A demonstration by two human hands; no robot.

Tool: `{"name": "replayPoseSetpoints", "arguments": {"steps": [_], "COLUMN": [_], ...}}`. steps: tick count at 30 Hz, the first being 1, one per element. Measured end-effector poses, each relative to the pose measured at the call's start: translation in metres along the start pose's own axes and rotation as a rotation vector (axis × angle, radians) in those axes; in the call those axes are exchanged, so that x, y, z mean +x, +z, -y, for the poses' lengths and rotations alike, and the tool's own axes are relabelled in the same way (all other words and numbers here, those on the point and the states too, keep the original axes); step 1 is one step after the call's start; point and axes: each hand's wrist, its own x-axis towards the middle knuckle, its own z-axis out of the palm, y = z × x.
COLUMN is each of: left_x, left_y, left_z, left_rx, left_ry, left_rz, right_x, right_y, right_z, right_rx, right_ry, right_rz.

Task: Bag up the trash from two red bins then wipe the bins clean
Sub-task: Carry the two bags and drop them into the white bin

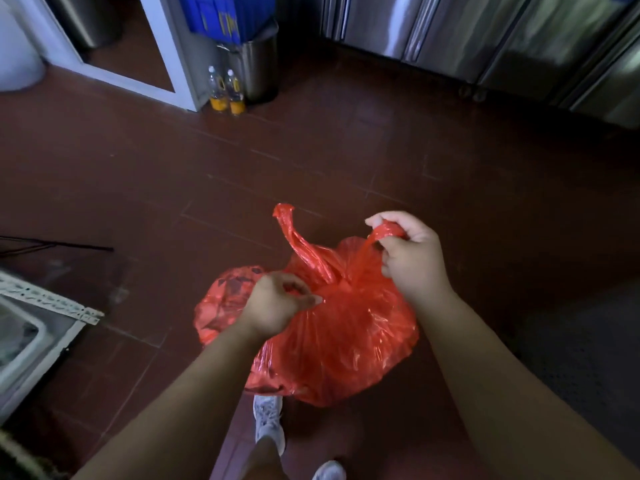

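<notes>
A full red plastic trash bag point(346, 334) sits on the dark red tiled floor in front of me, its top gathered. My right hand point(412, 254) pinches one twisted handle of the bag and pulls it up and to the right. At the bag's neck, my left hand point(277, 303) is closed on the gathered plastic. The other handle point(294, 233) sticks up free between my hands. A second red bag point(221, 303) lies behind my left hand, partly hidden. No red bin is in view.
Two bottles with orange liquid point(227, 93) stand by a steel bin point(258, 69) at the back. Steel cabinets point(485, 36) line the far right. A white metal frame point(45, 303) is at the left. My shoes point(268, 422) are below the bag.
</notes>
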Motion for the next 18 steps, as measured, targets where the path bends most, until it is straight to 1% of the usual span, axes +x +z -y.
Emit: {"name": "replayPoseSetpoints", "arguments": {"steps": [4,6,12,16,18], "left_x": [0.033,0.051,0.100,0.131,0.148], "left_y": [-0.036,-0.053,-0.101,-0.128,-0.140], "left_z": [-0.002,-0.004,-0.013,-0.017,-0.019], "left_rx": [-0.028,-0.043,0.006,0.008,0.010], "left_ry": [0.047,0.065,0.128,0.111,0.106], "left_rz": [-0.105,-0.155,-0.227,-0.236,-0.248], "right_x": [0.048,0.069,0.131,0.177,0.208], "right_y": [0.043,0.063,0.106,0.131,0.141], "right_z": [0.022,0.033,0.051,0.066,0.068], "right_rx": [0.025,-0.031,-0.294,-0.505,-0.617], "right_ry": [0.141,0.155,0.148,0.051,0.051], "right_rz": [-0.073,-0.065,0.072,0.191,0.252]}}
